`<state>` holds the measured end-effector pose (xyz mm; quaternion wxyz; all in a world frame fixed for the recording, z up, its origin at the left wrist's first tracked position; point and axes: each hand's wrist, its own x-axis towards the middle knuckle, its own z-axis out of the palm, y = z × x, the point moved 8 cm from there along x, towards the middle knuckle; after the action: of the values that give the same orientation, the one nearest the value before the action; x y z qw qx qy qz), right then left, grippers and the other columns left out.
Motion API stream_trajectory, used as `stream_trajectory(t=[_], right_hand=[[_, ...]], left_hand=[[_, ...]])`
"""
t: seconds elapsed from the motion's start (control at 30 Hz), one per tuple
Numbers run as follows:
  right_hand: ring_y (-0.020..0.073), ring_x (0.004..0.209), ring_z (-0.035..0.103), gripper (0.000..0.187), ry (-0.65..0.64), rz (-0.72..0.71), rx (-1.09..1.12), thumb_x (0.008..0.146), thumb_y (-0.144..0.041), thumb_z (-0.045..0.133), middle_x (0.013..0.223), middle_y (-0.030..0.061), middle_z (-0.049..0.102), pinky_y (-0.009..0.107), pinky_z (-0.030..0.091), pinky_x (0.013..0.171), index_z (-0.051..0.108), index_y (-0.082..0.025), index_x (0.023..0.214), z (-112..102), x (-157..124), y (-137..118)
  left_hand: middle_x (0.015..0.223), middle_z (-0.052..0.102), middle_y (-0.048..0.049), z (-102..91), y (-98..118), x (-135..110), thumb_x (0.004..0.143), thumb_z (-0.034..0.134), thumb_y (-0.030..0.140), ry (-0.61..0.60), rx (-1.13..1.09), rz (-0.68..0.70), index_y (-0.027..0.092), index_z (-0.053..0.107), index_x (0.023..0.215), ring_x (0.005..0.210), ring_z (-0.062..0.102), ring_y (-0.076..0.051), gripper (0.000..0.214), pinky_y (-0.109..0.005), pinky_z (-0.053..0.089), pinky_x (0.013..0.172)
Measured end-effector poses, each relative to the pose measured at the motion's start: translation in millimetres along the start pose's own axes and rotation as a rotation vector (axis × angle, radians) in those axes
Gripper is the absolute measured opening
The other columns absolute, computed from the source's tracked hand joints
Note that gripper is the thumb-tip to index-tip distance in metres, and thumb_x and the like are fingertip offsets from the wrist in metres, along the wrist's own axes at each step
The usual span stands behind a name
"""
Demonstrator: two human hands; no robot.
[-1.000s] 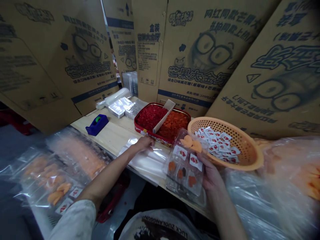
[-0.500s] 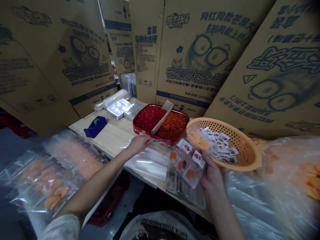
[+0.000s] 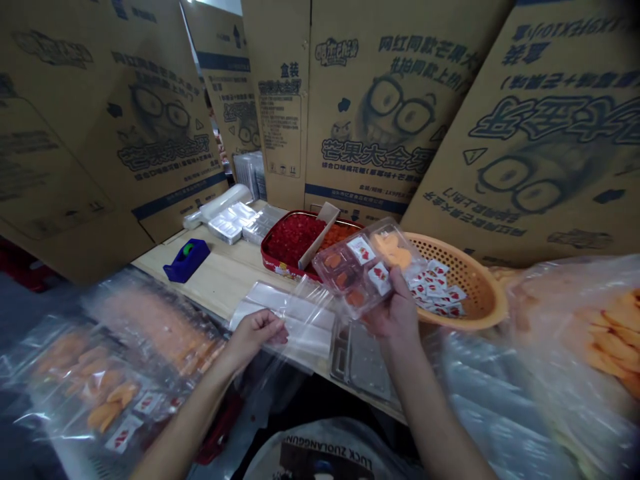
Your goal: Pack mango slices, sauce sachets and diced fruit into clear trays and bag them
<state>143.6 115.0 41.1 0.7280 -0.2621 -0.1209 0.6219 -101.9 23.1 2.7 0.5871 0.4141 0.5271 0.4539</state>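
My right hand (image 3: 395, 313) grips a clear plastic tray (image 3: 357, 303) from beneath and the near side, its thumb near one white sachet. Orange pieces, two white sachets and a larger pale-orange piece sit in the tray's compartments, and it is held tilted above the table. Left of it, my left hand (image 3: 261, 330) pinches the edge of a clear plastic bag (image 3: 305, 300) that stretches toward the tray. Whether the tray's end is inside the bag is hard to make out. Below lies a stack of clear bags (image 3: 313, 330), beside empty clear trays (image 3: 367, 360).
Behind the tray stands a red tin (image 3: 287, 243) of red and orange bits, split by a cardboard divider. An orange basket (image 3: 487, 300) holds sachets. A blue tape dispenser (image 3: 187, 260) sits left. Cardboard boxes (image 3: 380, 120) wall the back; packed bags (image 3: 100, 373) lie lower left.
My right hand has raised the tray up and left, now partly in front of the tin. My left hand has come down toward me, drawing the clear bag out from the tin's edge.
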Motion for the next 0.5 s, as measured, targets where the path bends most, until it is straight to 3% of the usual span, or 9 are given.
stream_trajectory(t=[0.13, 0.27, 0.5], right_hand=[[0.0097, 0.079, 0.065, 0.017, -0.002, -0.024, 0.01, 0.078, -0.022, 0.057, 0.087, -0.0027, 0.069, 0.027, 0.054, 0.08, 0.061, -0.021, 0.094, 7.0, 0.2, 8.0], [0.0098, 0.074, 0.065, 0.015, 0.045, 0.015, 0.046, 0.079, -0.019, 0.054, 0.082, -0.0024, 0.069, 0.027, 0.054, 0.076, 0.062, -0.019, 0.092, 12.9, -3.8, 14.5], [0.0104, 0.073, 0.065, 0.018, 0.021, 0.007, 0.058, 0.078, -0.019, 0.055, 0.084, -0.0011, 0.069, 0.028, 0.054, 0.076, 0.062, -0.017, 0.095, 31.8, -10.7, 16.8]], left_hand=[[0.056, 0.059, 0.0012, -12.5, -13.8, -5.4, 0.058, 0.076, 0.031, 0.103, 0.015, 0.069, 0.015, 0.056, 0.062, 0.054, 0.052, -0.01, 0.026, -0.02, 0.037, 0.055], [0.062, 0.057, 0.0028, -20.1, -18.9, -9.1, 0.056, 0.077, 0.028, 0.154, 0.048, 0.096, 0.016, 0.064, 0.08, 0.056, 0.048, -0.008, 0.03, -0.019, 0.034, 0.053], [0.067, 0.06, 0.0002, -11.3, -23.0, -14.9, 0.062, 0.073, 0.035, 0.131, 0.145, 0.066, 0.015, 0.066, 0.076, 0.062, 0.049, -0.01, 0.025, -0.021, 0.035, 0.058]])
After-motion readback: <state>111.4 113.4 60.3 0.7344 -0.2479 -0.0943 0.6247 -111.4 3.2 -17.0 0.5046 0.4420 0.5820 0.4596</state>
